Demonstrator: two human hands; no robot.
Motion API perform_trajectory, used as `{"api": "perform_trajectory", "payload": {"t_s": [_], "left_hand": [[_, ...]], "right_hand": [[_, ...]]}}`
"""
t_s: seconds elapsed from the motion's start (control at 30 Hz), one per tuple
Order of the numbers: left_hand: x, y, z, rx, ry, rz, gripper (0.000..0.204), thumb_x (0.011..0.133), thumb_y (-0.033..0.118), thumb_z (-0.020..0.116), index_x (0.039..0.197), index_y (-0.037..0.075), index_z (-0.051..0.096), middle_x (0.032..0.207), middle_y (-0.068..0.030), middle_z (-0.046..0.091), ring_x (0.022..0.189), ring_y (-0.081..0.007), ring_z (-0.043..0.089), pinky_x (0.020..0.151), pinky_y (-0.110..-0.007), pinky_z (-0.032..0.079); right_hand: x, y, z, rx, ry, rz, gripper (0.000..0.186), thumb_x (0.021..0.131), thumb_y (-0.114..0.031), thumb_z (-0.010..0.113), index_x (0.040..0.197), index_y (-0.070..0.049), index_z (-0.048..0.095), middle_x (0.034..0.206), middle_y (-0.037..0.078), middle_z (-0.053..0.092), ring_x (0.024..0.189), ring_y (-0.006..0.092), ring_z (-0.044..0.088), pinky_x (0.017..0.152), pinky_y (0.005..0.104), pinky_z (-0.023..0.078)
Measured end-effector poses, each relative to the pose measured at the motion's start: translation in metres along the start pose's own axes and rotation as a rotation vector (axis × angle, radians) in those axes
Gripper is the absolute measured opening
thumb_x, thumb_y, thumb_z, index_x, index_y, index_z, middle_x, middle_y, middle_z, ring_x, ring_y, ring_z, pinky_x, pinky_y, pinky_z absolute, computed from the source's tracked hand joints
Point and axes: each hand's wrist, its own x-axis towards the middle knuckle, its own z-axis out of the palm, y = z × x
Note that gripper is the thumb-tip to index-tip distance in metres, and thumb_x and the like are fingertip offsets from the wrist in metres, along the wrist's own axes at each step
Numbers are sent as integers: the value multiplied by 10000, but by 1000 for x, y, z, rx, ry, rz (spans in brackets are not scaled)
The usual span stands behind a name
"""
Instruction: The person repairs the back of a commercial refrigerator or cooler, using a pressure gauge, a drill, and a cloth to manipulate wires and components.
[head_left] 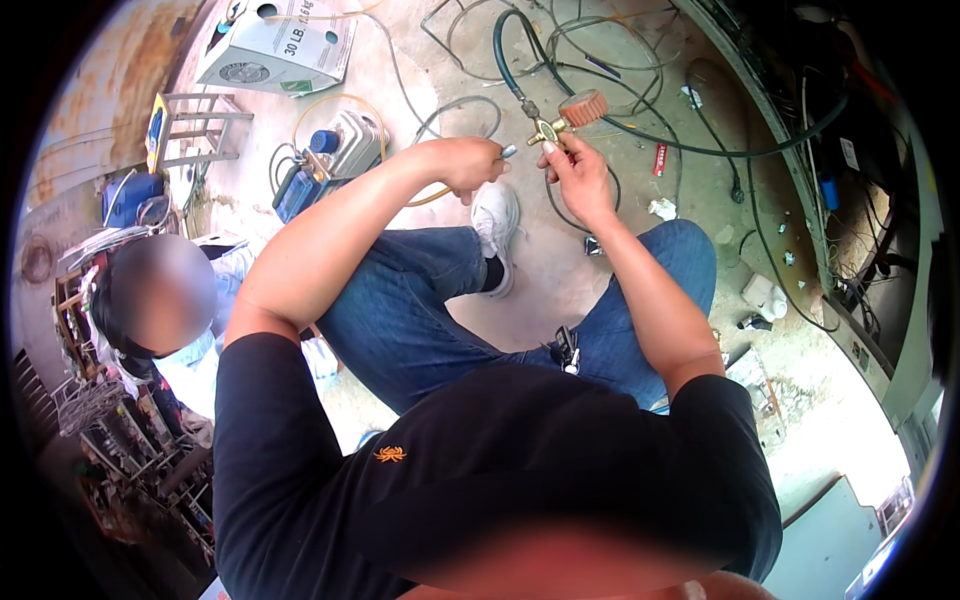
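Note:
My right hand [582, 180] grips a brass gauge valve [546, 132], thumb on its near side. A round gauge in a reddish-orange casing [583, 107] sits on the valve's right. A dark hose [502, 62] joins the valve from above through a metal fitting [529, 108]. Just left of it, apart from the valve, my left hand [468, 166] is closed around the end of a yellow hose [432, 199]. A silvery metal tip [508, 151] sticks out past its fingers toward the valve. The fingers hide most of that hose end.
A grey-and-blue pump [345, 150] stands left of my forearm, near a small metal stool [200, 130] and a white carton [285, 45]. Another person [205, 300] is close on my left. Loose cables and hoses [640, 60] lie ahead. A red lighter-like object [660, 160] lies on the floor.

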Motion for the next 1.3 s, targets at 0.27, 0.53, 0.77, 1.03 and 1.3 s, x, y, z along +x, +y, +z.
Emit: {"api": "perform_trajectory", "payload": {"t_s": [0.27,0.53,0.77,1.03,1.3], "left_hand": [[13,7,2,-48,-57,19,489,1104,352,397,1116,-79,627,776,-119,669,740,-266,771,686,-400,588],[17,-2,4,-126,-43,40,450,1089,367,481,1107,-61,619,763,-78,608,706,-227,743,670,-369,580],[9,-12,-1,-648,23,129,325,1095,265,504,1151,-31,627,827,-40,618,894,-192,738,815,-324,609],[24,-14,13,-410,332,139,266,1028,182,639,1165,-44,650,1056,-123,727,912,-203,758,812,-317,615],[28,-10,5,-499,313,134,221,988,150,681,1070,-54,697,939,-107,752,854,-184,762,682,-301,583]], "right_hand": [[1,-5,2,-49,-8,5,257,987,-218,682,1093,14,704,749,29,706,601,74,580,569,268,465],[0,-8,-1,-133,-93,12,260,986,-226,688,1106,4,714,744,42,700,618,82,591,579,283,472],[9,-4,4,-24,-78,65,282,988,-222,683,1100,35,707,758,66,711,650,106,627,603,300,499],[8,-9,4,-213,-34,-24,283,977,-238,693,1085,23,715,761,134,733,666,168,699,625,338,520],[7,4,2,-349,7,-139,277,967,-242,704,1069,15,717,739,132,719,622,208,685,591,363,510]]}}
